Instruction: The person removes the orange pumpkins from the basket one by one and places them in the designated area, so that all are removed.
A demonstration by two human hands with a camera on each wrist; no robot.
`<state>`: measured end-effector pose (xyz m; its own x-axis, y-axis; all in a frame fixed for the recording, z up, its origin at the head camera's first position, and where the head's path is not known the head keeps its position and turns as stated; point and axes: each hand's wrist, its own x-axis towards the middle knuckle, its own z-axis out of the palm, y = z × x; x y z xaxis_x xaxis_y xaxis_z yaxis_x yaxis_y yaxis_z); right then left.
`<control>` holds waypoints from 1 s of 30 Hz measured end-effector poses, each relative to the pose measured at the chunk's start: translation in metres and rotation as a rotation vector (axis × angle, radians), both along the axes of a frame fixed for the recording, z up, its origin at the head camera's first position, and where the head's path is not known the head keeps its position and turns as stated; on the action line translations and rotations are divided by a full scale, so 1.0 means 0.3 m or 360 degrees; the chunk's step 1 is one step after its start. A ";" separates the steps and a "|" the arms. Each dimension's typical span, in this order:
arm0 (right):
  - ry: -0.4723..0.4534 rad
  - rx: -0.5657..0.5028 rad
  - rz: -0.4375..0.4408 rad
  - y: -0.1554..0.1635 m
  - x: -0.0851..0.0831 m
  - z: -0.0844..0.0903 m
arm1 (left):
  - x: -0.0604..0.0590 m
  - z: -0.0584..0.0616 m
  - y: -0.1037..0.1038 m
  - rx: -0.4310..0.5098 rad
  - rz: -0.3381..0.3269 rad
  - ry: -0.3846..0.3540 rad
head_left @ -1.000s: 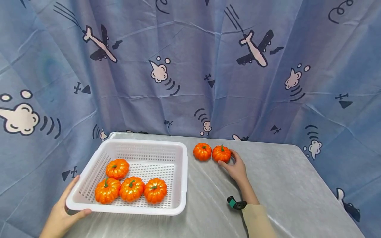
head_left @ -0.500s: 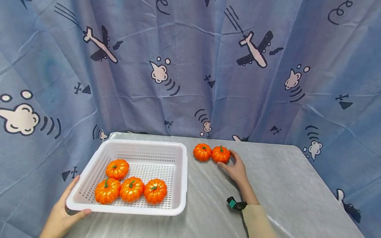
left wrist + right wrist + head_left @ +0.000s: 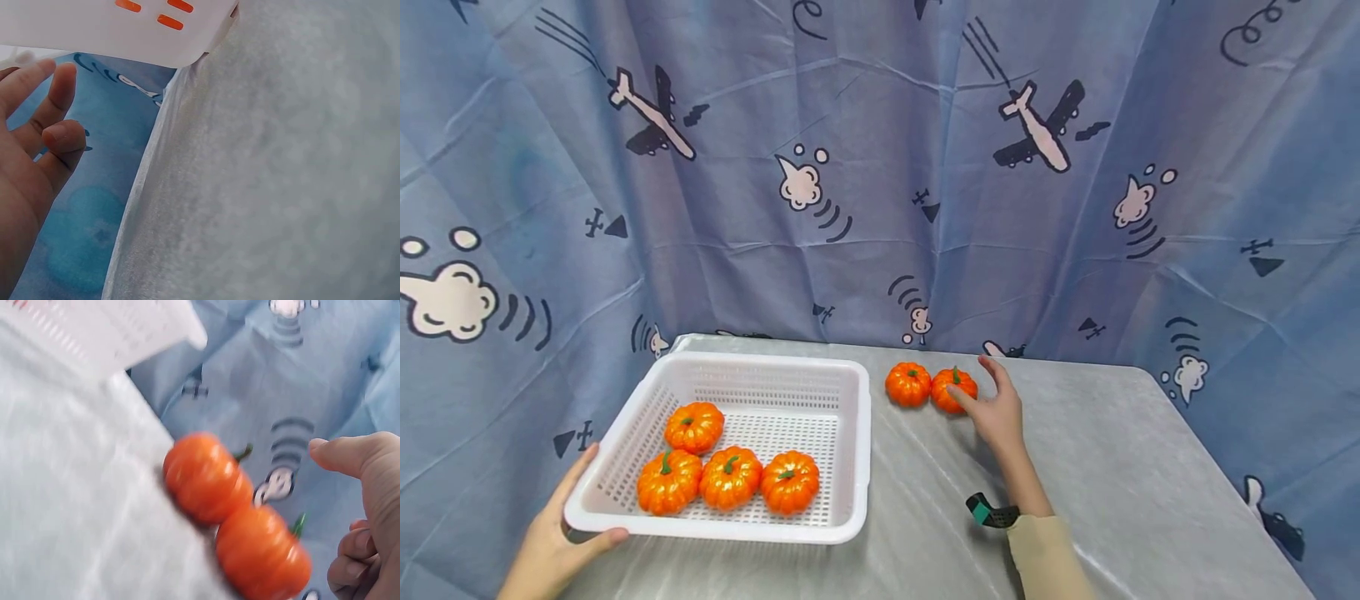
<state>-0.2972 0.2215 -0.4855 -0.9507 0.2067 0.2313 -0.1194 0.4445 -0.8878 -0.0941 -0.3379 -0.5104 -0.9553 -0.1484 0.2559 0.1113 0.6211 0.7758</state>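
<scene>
In the head view, my left hand holds the near left corner of a white plastic basket, thumb along the front and fingers at the left side. Several orange toy pumpkins lie inside, one of them the rightmost pumpkin. My right hand hovers beside and over the right one of two pumpkins on the table, its thumb in front of that pumpkin. The right wrist view shows the thumb apart from both pumpkins. The left pumpkin touches its neighbour.
A grey-white cloth covers the table. Behind it hangs a blue curtain with printed airplanes, close to the back edge and both loose pumpkins. A dark strap with a green patch sits at the right wrist.
My right hand has let go of the right pumpkin and risen a little, its fingers spread apart. The pumpkins and basket keep their places, and my left hand has not moved.
</scene>
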 end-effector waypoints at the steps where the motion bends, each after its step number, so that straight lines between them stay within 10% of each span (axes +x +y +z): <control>1: 0.0024 -0.0009 0.0019 -0.012 0.002 0.017 | 0.000 0.001 0.000 -0.0006 0.0003 -0.0004; 30: 0.0273 0.0256 0.0993 -0.489 0.004 0.351 | -0.003 -0.002 0.001 0.0001 -0.0012 0.0049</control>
<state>-0.2959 0.0748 -0.3803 -0.8279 -0.4199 0.3720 -0.5307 0.3716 -0.7618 -0.0951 -0.3378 -0.5110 -0.9481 -0.1412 0.2849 0.1399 0.6195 0.7725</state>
